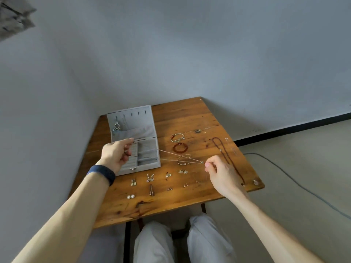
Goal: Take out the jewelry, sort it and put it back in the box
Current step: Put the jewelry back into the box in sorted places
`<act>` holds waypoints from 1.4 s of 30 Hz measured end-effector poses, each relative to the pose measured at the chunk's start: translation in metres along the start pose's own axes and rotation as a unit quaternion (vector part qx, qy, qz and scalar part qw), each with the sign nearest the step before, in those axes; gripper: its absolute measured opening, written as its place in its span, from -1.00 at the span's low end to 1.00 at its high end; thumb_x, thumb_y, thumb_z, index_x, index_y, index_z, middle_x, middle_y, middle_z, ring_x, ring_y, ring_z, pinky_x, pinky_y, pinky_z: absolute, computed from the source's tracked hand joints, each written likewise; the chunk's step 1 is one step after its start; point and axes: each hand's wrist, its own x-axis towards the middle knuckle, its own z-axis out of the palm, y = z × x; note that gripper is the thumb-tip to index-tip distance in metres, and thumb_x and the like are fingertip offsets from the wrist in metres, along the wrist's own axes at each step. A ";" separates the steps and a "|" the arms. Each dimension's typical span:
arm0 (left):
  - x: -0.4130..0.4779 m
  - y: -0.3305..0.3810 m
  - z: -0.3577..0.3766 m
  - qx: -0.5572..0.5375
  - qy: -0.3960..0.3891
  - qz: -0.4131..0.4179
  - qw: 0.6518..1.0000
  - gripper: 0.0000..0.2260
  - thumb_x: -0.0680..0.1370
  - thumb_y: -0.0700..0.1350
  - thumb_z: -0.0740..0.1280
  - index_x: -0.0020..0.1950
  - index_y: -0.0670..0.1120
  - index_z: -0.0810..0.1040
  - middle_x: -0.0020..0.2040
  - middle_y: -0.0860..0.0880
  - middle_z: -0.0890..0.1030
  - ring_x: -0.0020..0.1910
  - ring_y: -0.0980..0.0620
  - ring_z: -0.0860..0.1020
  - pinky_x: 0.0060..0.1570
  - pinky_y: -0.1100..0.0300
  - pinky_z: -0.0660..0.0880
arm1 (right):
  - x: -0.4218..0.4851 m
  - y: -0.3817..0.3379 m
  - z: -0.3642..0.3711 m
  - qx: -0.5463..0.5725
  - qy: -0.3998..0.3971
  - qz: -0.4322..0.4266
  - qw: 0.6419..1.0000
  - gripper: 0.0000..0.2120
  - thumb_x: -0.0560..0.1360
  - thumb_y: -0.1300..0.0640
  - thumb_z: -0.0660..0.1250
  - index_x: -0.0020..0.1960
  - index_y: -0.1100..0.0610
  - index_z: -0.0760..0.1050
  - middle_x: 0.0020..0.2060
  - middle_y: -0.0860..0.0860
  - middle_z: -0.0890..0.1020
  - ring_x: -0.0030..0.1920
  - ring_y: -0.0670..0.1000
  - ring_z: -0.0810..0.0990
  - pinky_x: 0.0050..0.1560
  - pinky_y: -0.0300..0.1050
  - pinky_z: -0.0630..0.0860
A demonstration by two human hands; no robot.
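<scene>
My left hand [115,154] hovers over the open jewelry box [141,168], thumb and curled fingers pinching one end of a thin silver chain [180,156]. My right hand [222,173] pinches the other end between thumb and forefinger, above the right half of the desk [190,114]. The chain is stretched taut between them, well apart, passing over a thin wire bangle [183,160].

The box sits at the desk's far left corner, its lid laid back towards the wall, with a pendant [116,126] on the lid's hooks.

Just right of the box lie a silver bangle [177,137] and a red bead bracelet [180,147]. A long dark bead necklace [226,156] runs beside the right edge down to the front right corner. Pairs of earrings lie in rows between the box and the front edge, the pearl studs [130,196] nearest me.

Bare wood shows along the far edge right of the box, and in a strip along the front edge.

A grey cable [303,186] lies on the floor past the right edge.
</scene>
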 end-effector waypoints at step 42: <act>0.137 0.168 0.014 0.034 -0.076 0.208 0.975 -0.93 0.57 -0.24 0.35 -0.05 -0.09 0.59 -0.13 -0.08 0.72 -0.25 0.00 0.70 -0.10 0.11 0.62 | 0.281 -0.197 0.150 0.064 -0.174 -0.165 0.969 -0.66 0.50 -0.15 0.35 0.24 -0.15 0.41 -0.10 -0.17 0.66 -0.08 -0.19 0.61 -0.10 -0.26 0.50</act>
